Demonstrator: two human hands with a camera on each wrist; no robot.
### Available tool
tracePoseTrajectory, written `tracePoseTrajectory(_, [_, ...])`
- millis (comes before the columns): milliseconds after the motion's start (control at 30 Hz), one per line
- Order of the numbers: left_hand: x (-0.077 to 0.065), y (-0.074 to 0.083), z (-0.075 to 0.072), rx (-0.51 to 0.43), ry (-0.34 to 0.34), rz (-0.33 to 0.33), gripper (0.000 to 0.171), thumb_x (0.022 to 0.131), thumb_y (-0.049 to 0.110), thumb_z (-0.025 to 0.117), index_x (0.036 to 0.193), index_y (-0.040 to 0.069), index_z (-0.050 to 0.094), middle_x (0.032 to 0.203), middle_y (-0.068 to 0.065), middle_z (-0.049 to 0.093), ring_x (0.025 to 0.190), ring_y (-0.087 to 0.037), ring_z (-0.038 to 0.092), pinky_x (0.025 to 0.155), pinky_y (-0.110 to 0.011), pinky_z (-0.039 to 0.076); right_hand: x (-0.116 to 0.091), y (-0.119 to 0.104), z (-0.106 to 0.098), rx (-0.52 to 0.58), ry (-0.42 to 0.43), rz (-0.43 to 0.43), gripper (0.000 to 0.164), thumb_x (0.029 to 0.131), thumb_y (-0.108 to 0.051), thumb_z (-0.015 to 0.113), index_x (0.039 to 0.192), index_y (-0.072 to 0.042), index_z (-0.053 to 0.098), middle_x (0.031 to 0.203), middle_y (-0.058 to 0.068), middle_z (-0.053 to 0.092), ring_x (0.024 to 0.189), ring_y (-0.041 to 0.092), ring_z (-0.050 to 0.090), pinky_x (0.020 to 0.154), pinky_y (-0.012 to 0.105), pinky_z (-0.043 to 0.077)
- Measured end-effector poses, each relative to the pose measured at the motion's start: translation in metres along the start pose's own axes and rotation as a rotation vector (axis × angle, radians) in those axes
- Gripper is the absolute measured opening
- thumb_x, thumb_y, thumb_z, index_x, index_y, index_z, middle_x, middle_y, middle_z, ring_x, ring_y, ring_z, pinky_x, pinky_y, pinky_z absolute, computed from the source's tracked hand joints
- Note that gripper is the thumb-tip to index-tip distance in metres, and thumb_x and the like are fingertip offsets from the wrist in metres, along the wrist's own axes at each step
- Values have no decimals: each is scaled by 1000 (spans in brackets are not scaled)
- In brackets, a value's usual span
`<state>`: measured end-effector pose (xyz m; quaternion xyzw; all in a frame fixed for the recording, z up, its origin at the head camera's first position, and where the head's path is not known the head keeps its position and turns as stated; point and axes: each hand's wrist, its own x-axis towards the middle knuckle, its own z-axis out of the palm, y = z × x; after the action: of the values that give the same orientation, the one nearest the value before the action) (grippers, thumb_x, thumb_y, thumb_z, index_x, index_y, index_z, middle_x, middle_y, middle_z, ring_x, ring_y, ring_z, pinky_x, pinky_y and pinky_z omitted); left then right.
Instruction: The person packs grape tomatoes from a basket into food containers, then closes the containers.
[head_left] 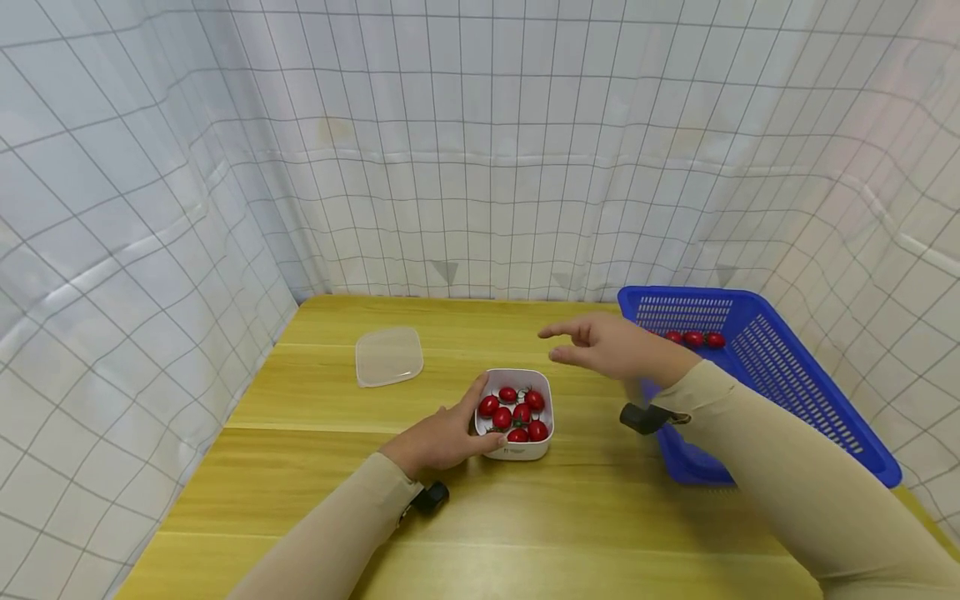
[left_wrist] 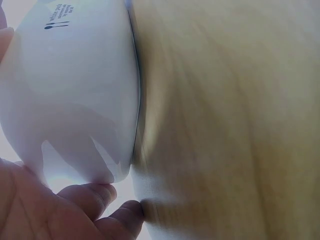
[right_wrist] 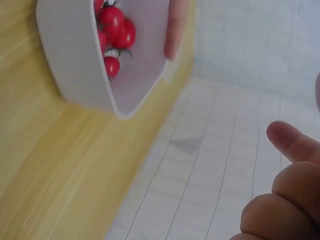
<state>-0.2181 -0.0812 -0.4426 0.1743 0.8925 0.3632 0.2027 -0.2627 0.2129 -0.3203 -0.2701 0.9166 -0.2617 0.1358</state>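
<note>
A white square-sided container stands on the wooden table, with several small red tomatoes inside, some showing green stems. My left hand holds it from the left, thumb at the near rim and fingers along the far left side. In the left wrist view, fingertips lie against the smooth white wall, which bears dark printing. To the right of the container, my right hand hovers with nothing between its parted thumb and index finger. The right wrist view shows its other fingers loosely bent.
A blue slotted basket stands at the right, partly behind the right forearm, with several red tomatoes near its far side. A translucent lid lies at the left. White gridded curtains surround the table's back and sides.
</note>
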Motion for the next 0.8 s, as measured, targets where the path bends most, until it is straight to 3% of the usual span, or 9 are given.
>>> tracePoseTrajectory(167, [0, 1, 0, 10, 4, 2, 105, 94, 61, 69, 171, 33, 4, 171, -8, 34, 155, -53, 29, 128, -67, 20, -13, 28, -21, -34, 132, 85, 45, 106, -34, 65, 149, -22, 62, 58, -9, 31, 46, 10, 31, 47, 26, 31])
tracePoseTrajectory(300, [0, 2, 0, 22, 4, -2, 105, 94, 60, 69, 171, 32, 3, 172, -7, 33, 156, -50, 30, 129, -64, 17, -28, 60, -37, -49, 188, 166, 51, 105, -35, 65, 153, -20, 57, 56, -8, 37, 45, 11, 37, 47, 29, 39])
tracePoseTrajectory(400, [0, 2, 0, 23, 5, -6, 105, 94, 60, 68, 171, 32, 3, 172, -8, 34, 156, -50, 30, 128, -66, 20, -40, 86, -48, -65, 227, 215, 55, 105, -38, 65, 155, -17, 55, 56, -7, 41, 46, 11, 39, 47, 30, 37])
tracePoseTrajectory(533, [-1, 2, 0, 19, 5, -17, 105, 93, 63, 68, 171, 35, 3, 172, -8, 33, 155, -52, 30, 125, -68, 25, -54, 121, -58, -98, 258, 267, 57, 105, -37, 65, 156, -13, 53, 58, -7, 39, 47, 10, 37, 46, 28, 32])
tracePoseTrajectory(667, [-1, 2, 0, 21, 3, -16, 106, 92, 64, 69, 171, 35, 3, 173, -8, 32, 155, -53, 29, 126, -68, 24, -60, 148, -58, -142, 248, 283, 55, 104, -33, 67, 152, -8, 57, 58, -9, 35, 53, 11, 33, 55, 31, 33])
tracePoseTrajectory(733, [-1, 3, 0, 25, -1, -14, 106, 92, 64, 68, 171, 34, 3, 173, -7, 31, 156, -52, 29, 128, -66, 21, -60, 158, -53, -169, 224, 270, 51, 103, -30, 69, 147, -6, 61, 60, -6, 46, 61, 14, 41, 63, 32, 36])
tracePoseTrajectory(800, [0, 3, 0, 26, 0, -11, 106, 93, 63, 68, 171, 34, 3, 173, -7, 31, 156, -52, 30, 127, -66, 21, -61, 165, -48, -186, 188, 241, 48, 101, -27, 72, 142, -3, 66, 73, 5, 67, 74, 22, 57, 71, 37, 46])
